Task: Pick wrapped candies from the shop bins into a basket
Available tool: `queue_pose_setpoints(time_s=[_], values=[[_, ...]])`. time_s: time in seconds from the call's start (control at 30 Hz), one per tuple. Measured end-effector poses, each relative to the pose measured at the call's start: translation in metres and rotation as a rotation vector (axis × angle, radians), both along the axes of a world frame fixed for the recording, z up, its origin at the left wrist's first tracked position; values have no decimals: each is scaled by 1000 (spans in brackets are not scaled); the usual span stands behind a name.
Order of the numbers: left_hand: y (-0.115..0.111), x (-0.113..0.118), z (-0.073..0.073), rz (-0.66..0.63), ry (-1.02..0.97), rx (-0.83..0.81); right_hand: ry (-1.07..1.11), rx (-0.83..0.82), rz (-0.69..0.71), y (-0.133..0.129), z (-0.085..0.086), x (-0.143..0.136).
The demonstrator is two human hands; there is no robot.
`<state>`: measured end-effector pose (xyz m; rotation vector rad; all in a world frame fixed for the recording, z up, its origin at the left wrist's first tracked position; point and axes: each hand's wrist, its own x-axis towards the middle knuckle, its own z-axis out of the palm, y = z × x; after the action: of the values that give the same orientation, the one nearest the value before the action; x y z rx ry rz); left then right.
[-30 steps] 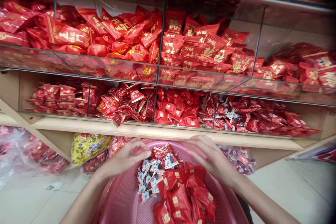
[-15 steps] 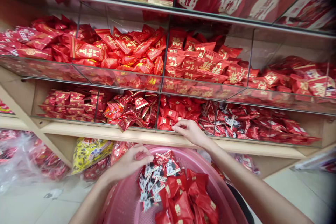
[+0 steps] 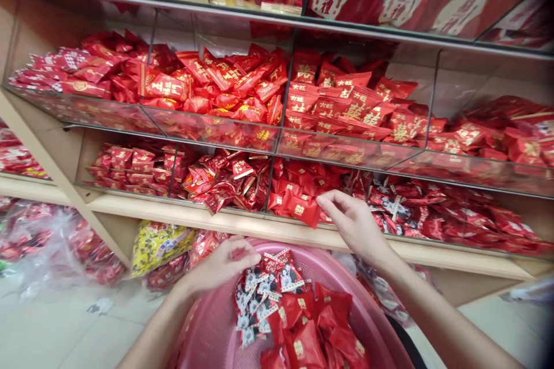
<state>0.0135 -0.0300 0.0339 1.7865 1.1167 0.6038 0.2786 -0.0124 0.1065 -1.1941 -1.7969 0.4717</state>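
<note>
In the head view my right hand pinches a red candy packet with gold print between thumb and fingertips. This packet is at the front edge of a lower shelf compartment that holds similar red packets. My left hand is at the far left rim of a pink plastic basket, its fingers curled over the rim; the fingertips are partly hidden. Inside the basket are black-and-white patterned packets on the left and larger shiny red packets on the right.
Clear-fronted shelves hold several compartments of red packets. A wooden ledge runs between the lower shelf and the basket. Under it lie a yellow bag and plastic bags of red packets. Large red bags fill the top shelf.
My right hand has moved right and has drawn a red packet forward to the shelf's edge. The view has shifted slightly; my left hand stays by the basket's rim.
</note>
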Motion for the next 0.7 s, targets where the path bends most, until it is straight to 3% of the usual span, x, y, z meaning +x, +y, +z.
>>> queue_pose_setpoints(time_s=[0.1, 0.23, 0.4, 0.7], values=[[-2, -1, 6, -1, -45, -51, 59, -153, 117, -23, -11, -5], [-3, -5, 13, -42, -124, -141, 6, -293, 219, -46, -39, -18], [-1, -7, 8, -46, -105, -164, -79, -289, 257, -58, -61, -32], [2, -8, -2, -19, -127, -134, -25, -323, 264, -58, -75, -40]])
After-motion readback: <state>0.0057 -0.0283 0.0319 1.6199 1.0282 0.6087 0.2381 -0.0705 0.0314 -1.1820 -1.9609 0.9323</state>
